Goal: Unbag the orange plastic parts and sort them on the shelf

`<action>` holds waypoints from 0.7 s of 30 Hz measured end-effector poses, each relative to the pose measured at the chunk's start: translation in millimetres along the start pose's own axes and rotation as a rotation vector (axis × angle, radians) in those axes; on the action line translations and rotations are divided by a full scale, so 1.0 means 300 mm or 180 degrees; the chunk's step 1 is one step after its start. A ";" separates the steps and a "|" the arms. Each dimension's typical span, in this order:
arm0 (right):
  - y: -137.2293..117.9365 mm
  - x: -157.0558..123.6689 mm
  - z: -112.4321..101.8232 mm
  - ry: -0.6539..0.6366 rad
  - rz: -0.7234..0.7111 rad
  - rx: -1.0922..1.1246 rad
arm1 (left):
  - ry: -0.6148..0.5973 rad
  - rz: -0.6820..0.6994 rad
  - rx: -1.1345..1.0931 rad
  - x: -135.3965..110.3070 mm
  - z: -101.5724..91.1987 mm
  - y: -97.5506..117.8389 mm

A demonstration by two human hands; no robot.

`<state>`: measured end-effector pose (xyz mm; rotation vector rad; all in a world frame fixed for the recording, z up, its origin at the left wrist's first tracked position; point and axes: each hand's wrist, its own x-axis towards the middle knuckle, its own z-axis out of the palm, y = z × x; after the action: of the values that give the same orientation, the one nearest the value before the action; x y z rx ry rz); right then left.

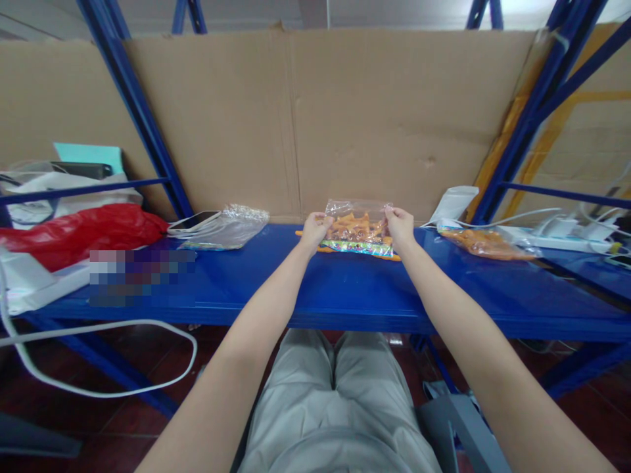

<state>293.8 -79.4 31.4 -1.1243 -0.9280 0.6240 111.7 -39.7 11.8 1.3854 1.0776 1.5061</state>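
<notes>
Between my two hands is a clear plastic bag (359,226) filled with orange pieces, with a colourful printed strip along its lower edge. My left hand (316,230) pinches the bag's left side near the top. On the opposite side, my right hand (399,226) grips the upper right corner. Bits of orange show beneath the bag on the blue shelf (355,289); I cannot tell exactly what they are. What the orange pieces are is too small to make out.
Another bag of orange pieces (486,243) lies to the right, near a white power strip (557,240). Flat clear bags (231,226) lie left, beside a red plastic bag (98,226). A white cable (148,393) loops over the front edge. Cardboard (355,118) stands behind.
</notes>
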 end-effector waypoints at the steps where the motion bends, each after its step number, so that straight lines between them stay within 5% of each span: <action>1: 0.002 0.003 -0.001 0.0016 0.0008 -0.0003 | 0.0039 0.0027 -0.0096 -0.001 0.001 0.000; 21: 0.021 0.026 -0.018 -0.0015 0.0126 0.0079 | -0.0331 -0.0161 -0.0558 -0.005 0.005 0.017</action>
<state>302.7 -73.6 27.1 -1.1216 -0.9015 0.6690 113.3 -42.7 16.1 1.2904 0.8882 1.4396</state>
